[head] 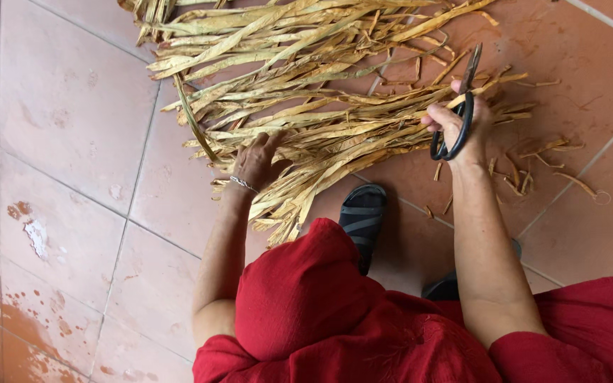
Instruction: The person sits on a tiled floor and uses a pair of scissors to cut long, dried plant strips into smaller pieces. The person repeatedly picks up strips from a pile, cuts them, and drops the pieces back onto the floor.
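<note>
A wide heap of dried yellow leaf strips [306, 78] lies on the tiled floor in front of me. My left hand [257, 159] rests flat on the near part of the heap, fingers spread, a thin bracelet on its wrist. My right hand [459, 120] holds black-handled scissors [462, 106] at the right ends of the strips; the blades point up and away. I wear red clothing, and a dark sandal [363, 216] shows between my arms.
Reddish floor tiles [72, 142] with pale worn patches stretch to the left. Short cut scraps of dried strip [540, 159] are scattered on the floor to the right of the scissors.
</note>
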